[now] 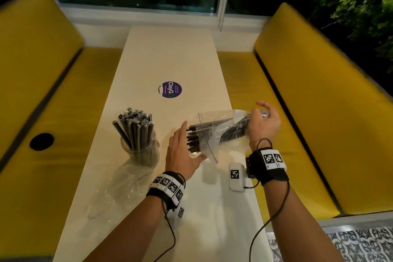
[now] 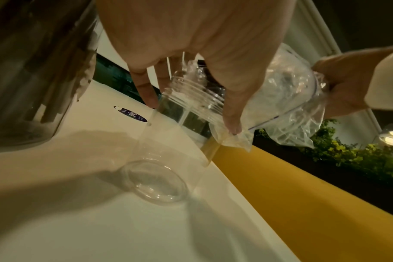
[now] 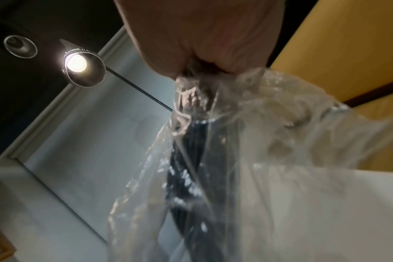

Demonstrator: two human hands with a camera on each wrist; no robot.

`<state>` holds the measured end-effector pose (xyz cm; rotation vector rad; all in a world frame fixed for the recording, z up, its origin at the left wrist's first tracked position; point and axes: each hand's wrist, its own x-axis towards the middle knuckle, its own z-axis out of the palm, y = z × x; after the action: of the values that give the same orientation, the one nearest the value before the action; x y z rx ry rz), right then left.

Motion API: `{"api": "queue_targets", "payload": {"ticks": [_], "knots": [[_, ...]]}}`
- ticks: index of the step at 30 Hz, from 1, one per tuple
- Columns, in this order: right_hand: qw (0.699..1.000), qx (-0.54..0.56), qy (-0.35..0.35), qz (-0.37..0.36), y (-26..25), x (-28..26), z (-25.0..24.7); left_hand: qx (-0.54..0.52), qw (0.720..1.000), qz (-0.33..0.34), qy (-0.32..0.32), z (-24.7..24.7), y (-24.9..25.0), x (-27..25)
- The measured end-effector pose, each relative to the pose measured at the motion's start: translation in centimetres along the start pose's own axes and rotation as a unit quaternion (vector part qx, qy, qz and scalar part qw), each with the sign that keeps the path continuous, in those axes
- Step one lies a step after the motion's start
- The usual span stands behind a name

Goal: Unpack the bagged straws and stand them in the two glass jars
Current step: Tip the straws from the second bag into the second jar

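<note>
A glass jar (image 1: 140,153) packed with black straws (image 1: 134,127) stands left of centre on the white table (image 1: 170,49). My left hand (image 1: 182,147) holds the neck of an empty glass jar (image 2: 168,159) between fingers and thumb; in the head view only a sliver of this jar (image 1: 194,154) shows under the palm. My right hand (image 1: 263,121) grips the bunched closed end of a clear zip bag (image 1: 214,132) held almost level above the table. Black straw ends (image 1: 192,138) poke out of the bag's mouth against my left fingers, over the jar's mouth.
An empty crumpled clear bag (image 1: 119,187) lies near the table's front left. A round purple sticker (image 1: 170,89) marks the table's middle. A white marker-tagged device (image 1: 236,176) hangs by my right wrist. Yellow benches (image 1: 319,102) flank both sides.
</note>
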<state>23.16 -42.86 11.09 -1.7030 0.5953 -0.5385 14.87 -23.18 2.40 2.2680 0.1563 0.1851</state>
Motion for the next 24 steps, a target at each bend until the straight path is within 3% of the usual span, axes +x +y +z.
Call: {"api": "queue_targets", "payload": {"ticks": [3,9,13,18,21,24], "knots": [[0.997,-0.073,-0.015,0.023,0.1,1.6,0.5,0.024,1.0,0.012,0.001,0.0,0.0,0.1],[0.995,-0.102,-0.019,0.008,-1.0,2.6,0.8,0.045,0.999,0.027,-0.004,0.3,-0.1,0.0],[0.989,-0.127,-0.037,-0.061,-2.7,1.4,2.1,0.079,0.996,0.037,-0.015,0.3,-0.5,0.1],[0.974,-0.087,-0.06,-0.198,-3.7,-1.7,4.1,0.033,0.999,0.011,-0.02,0.3,-0.8,0.4],[0.96,-0.106,-0.097,-0.242,-3.7,-2.6,4.8,0.008,1.0,0.0,-0.021,0.3,-0.9,0.3],[0.957,-0.085,-0.071,-0.267,-4.1,-2.8,4.7,-0.044,0.999,-0.022,-0.01,0.2,-0.8,0.1]]}}
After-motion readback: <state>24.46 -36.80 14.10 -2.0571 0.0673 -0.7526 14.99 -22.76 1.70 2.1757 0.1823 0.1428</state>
